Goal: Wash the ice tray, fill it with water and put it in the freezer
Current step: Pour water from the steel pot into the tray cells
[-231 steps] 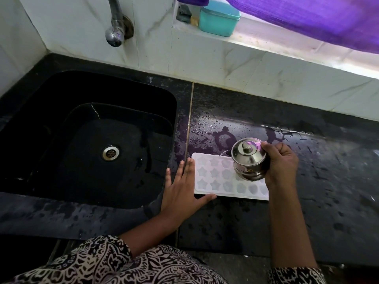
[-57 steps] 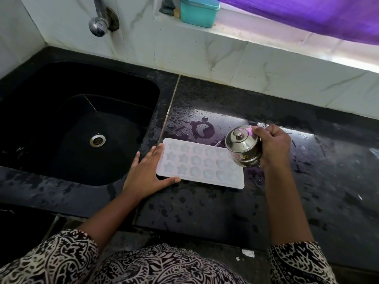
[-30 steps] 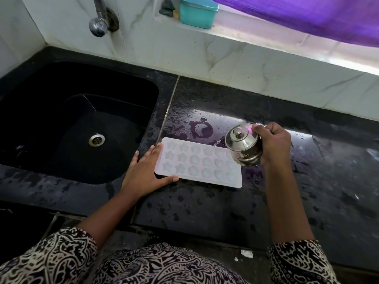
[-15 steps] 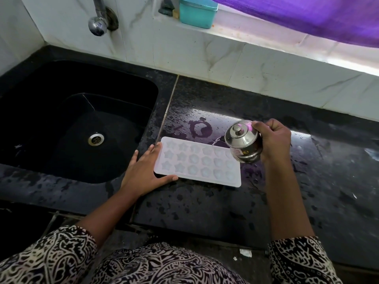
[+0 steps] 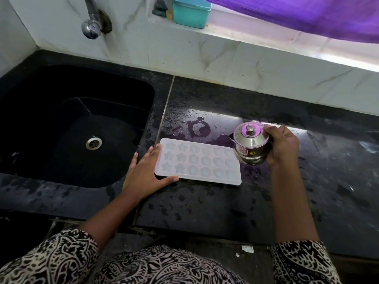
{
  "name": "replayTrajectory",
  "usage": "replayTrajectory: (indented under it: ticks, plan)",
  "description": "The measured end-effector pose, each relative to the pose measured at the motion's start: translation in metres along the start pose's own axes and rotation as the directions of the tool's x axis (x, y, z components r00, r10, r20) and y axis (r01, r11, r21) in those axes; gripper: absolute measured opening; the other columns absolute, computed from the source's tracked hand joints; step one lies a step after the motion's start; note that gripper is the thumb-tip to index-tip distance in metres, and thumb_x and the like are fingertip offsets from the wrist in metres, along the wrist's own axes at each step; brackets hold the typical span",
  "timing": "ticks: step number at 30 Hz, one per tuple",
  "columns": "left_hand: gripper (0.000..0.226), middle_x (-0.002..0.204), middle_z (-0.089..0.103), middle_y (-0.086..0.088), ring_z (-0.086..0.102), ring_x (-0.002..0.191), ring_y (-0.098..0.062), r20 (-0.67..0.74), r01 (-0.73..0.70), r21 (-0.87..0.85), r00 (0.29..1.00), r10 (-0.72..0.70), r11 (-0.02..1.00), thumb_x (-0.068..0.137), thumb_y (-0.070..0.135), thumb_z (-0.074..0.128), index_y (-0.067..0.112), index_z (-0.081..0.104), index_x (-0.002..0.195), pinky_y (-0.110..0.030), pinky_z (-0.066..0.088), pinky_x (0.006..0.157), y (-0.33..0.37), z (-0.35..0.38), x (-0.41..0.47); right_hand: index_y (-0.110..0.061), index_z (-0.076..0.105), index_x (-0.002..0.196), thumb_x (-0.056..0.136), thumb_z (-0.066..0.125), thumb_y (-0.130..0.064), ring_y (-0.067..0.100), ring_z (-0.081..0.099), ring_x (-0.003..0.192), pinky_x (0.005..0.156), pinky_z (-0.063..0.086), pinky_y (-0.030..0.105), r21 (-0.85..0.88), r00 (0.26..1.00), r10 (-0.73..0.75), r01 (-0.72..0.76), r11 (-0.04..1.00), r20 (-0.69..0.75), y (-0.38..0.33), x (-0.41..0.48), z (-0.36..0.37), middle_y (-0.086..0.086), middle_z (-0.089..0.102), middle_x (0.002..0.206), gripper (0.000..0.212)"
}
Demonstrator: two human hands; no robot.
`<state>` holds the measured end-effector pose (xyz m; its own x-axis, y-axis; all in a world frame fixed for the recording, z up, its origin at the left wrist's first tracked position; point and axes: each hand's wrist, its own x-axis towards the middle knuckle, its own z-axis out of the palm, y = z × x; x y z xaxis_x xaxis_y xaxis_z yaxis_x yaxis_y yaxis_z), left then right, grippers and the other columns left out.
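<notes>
Nearest the camera: black-and-white patterned sleeves point(image 5: 61, 261), both forearms reaching out over a wet black stone counter point(image 5: 205, 206). Left hand point(image 5: 146, 175) flat on the counter, fingers spread, thumb and fingertips against the left end of the ice tray point(image 5: 198, 160). Tray white, star and rounded moulds, lying flat just right of the black sink point(image 5: 61, 128). Right hand point(image 5: 282, 145) wrapped around a small lidded steel pot point(image 5: 251, 143), tilted above the tray's far right corner. Water marks on the counter beyond. Farther back: chrome tap point(image 5: 91, 27) on the marble wall, teal box point(image 5: 191, 11) on the ledge, purple cloth point(image 5: 307, 15) overhead.
</notes>
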<state>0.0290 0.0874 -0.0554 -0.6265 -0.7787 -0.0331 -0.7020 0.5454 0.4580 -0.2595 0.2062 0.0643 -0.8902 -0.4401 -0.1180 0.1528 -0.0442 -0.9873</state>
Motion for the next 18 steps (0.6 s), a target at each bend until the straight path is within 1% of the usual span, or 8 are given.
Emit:
replayTrajectory:
  ticks: [4, 9, 13, 18]
  plan:
    - [0.118, 0.161, 0.018, 0.007, 0.008, 0.148, -0.005, -0.007, -0.008, -0.013, 1.000, 0.008, 1.000, 0.064, 0.092, 0.037, 0.023, 0.007, 0.155, -0.041, -0.004, 0.120, 0.0001, 0.0010, 0.0001, -0.016, 0.047, 0.057, 0.079, 0.066, -0.003, 0.011, 0.048, 0.053, 0.050, 0.047, 0.020, -0.070, 0.999, -0.023, 0.021, 0.997, -0.027, 0.0057, 0.0001, -0.0044, 0.000, 0.051, 0.056, 0.032]
    - [0.124, 0.161, 0.020, 0.005, 0.009, 0.148, -0.007, -0.008, -0.015, -0.001, 1.000, 0.015, 1.000, 0.059, 0.098, 0.022, 0.022, 0.005, 0.155, -0.043, -0.002, 0.120, -0.0014, -0.0001, -0.0005, -0.017, 0.044, 0.055, 0.076, 0.067, -0.004, 0.008, 0.044, 0.047, 0.051, 0.043, 0.022, -0.113, 0.998, -0.057, 0.054, 0.992, -0.024, 0.0083, -0.0018, -0.0062, -0.003, 0.049, 0.050, 0.034]
    - [0.121, 0.161, 0.020, 0.005, 0.007, 0.148, -0.006, 0.002, -0.014, 0.002, 1.000, 0.014, 1.000, 0.061, 0.094, 0.027, 0.022, 0.004, 0.155, -0.043, -0.002, 0.120, -0.0007, -0.0010, -0.0016, -0.018, 0.042, 0.055, 0.077, 0.067, -0.004, 0.005, 0.042, 0.044, 0.050, 0.041, 0.020, -0.134, 0.996, -0.084, 0.078, 0.988, -0.040, 0.0062, -0.0048, -0.0040, -0.008, 0.048, 0.047, 0.036]
    - [0.120, 0.161, 0.016, 0.007, 0.003, 0.148, -0.005, 0.013, -0.024, 0.018, 1.000, 0.023, 1.000, 0.062, 0.096, 0.023, 0.023, -0.001, 0.155, -0.043, -0.004, 0.120, -0.0021, 0.0005, -0.0011, -0.019, 0.042, 0.055, 0.077, 0.067, -0.005, 0.003, 0.041, 0.043, 0.049, 0.040, 0.019, -0.141, 0.992, -0.101, 0.091, 0.986, -0.069, 0.0030, -0.0082, 0.0000, -0.012, 0.047, 0.043, 0.036]
